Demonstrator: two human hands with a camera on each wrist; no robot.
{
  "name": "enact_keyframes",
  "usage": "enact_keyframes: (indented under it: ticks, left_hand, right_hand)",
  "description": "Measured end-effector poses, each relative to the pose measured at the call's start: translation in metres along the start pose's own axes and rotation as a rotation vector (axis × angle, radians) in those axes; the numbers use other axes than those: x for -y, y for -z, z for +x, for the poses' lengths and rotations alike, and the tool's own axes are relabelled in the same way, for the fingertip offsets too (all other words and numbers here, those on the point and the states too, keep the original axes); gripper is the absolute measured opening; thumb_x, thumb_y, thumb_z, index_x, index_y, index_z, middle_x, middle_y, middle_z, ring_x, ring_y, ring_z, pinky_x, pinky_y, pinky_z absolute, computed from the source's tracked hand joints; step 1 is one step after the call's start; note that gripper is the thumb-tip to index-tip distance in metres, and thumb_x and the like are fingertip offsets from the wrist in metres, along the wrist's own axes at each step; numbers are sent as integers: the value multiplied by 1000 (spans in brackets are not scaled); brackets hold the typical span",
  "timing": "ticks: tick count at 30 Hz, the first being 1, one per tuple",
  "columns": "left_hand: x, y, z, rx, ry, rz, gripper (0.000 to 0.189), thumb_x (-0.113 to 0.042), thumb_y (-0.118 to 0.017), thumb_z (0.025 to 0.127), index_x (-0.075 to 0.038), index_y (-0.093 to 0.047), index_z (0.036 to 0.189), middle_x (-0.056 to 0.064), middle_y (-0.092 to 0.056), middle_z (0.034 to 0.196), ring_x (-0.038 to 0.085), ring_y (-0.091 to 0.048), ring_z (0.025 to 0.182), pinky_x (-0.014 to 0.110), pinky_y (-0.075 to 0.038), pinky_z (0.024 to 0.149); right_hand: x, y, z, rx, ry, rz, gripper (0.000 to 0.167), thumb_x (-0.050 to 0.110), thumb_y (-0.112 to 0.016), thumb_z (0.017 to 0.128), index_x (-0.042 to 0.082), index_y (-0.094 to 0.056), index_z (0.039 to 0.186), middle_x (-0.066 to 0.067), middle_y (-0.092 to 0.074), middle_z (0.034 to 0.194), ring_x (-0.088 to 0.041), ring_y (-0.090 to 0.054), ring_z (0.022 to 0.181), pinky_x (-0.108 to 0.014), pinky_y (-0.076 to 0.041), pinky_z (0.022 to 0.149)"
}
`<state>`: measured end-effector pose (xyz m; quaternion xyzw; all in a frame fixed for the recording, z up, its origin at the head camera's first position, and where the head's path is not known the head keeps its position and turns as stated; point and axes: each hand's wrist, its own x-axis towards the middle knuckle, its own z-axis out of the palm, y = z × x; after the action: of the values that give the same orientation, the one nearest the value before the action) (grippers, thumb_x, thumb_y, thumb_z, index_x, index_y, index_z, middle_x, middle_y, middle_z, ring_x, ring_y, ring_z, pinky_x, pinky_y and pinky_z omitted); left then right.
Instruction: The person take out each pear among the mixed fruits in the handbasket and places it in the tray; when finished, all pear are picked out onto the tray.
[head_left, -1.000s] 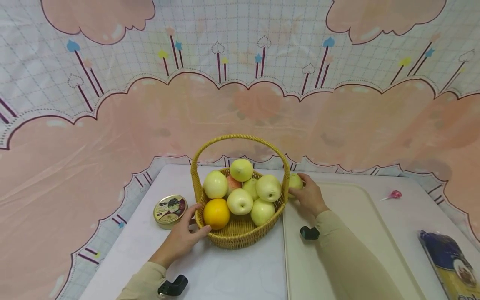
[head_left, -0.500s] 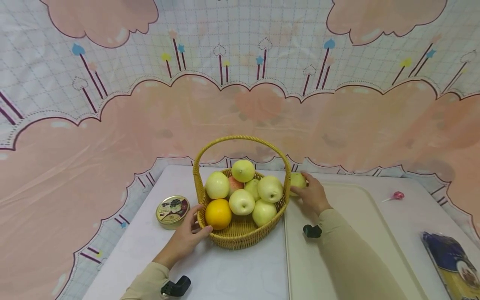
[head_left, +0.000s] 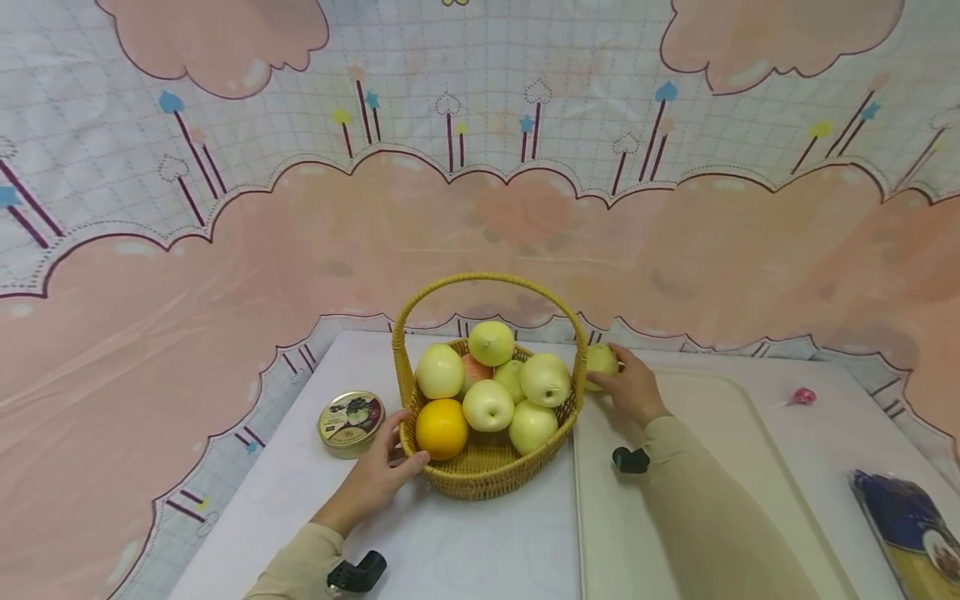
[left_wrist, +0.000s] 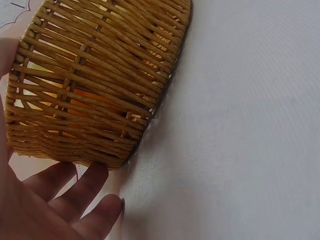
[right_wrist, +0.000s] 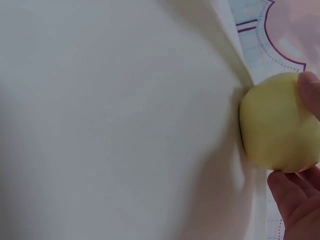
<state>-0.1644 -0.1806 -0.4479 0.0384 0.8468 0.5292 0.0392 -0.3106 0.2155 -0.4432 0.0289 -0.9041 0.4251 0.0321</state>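
Note:
A wicker basket (head_left: 491, 487) with a tall arched handle stands mid-table in the head view. It holds several pale yellow-green apples (head_left: 488, 406), an orange (head_left: 441, 429) and a reddish fruit (head_left: 474, 372) partly covered by others. My left hand (head_left: 378, 475) grips the basket's left side, thumb at the front rim; the left wrist view has its fingers (left_wrist: 82, 192) against the woven wall. Right of the basket, my right hand (head_left: 633, 386) holds a yellow-green apple (right_wrist: 277, 125) between thumb and fingers, low over the tray's far left corner.
Left of the basket stands a round tin (head_left: 351, 423) with a printed lid. A cream tray (head_left: 675, 517) lies under the right forearm. Farther right are a pink lollipop (head_left: 803, 396) and a blue-and-yellow packet (head_left: 907, 529). A patterned cloth (head_left: 480, 217) hangs behind the table.
The head view has shifted slightly, so everything sits a little farther right in it. Both hands keep their hold, with no clear movement relative to the basket.

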Motion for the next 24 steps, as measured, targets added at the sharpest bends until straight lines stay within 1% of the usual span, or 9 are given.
enact_keyframes:
  ticks: [7,11,14,16,20,24]
  left_hand:
    - [1,-4,3,-3,-1,13,75,-33,-68,96,-18,-25,156,31,-38,151,39,-53,126,58,-39,106]
    - [0,-4,2,3,7,14,75,-34,-67,97,-18,-24,156,30,-37,152,39,-52,127,58,-39,107]
    - [0,-3,2,6,16,14,75,-35,-67,97,-19,-24,156,31,-35,153,40,-51,128,58,-38,107]
    - [0,-2,1,3,21,20,75,-35,-67,97,-19,-23,156,31,-35,153,40,-51,128,59,-38,107]
    - [1,0,0,-2,22,24,75,-35,-67,97,-19,-23,156,32,-35,152,41,-50,128,60,-38,106]
    - [2,-1,1,-2,16,11,76,-35,-66,97,-18,-23,156,32,-34,153,42,-49,129,59,-38,106]
  right_hand:
    - [-2,8,-1,12,-8,-10,80,30,-71,94,-3,-30,154,-31,-40,149,-46,-43,133,-52,-39,107]
    - [-2,14,-6,18,5,10,83,32,-70,94,-2,-26,156,-31,-34,153,-46,-38,137,-55,-37,109]
    - [1,21,-13,22,33,18,85,33,-70,95,-1,-23,157,-27,-28,158,-45,-35,140,-56,-37,108]
    - [5,26,-17,24,53,11,85,34,-70,95,0,-24,157,-26,-28,158,-45,-35,140,-57,-38,107]
    - [14,36,-29,27,92,-19,82,35,-69,95,1,-26,157,-26,-30,157,-46,-38,137,-60,-38,105]
    - [20,42,-46,38,137,-31,79,33,-69,95,0,-30,155,-27,-34,155,-47,-42,133,-60,-43,101]
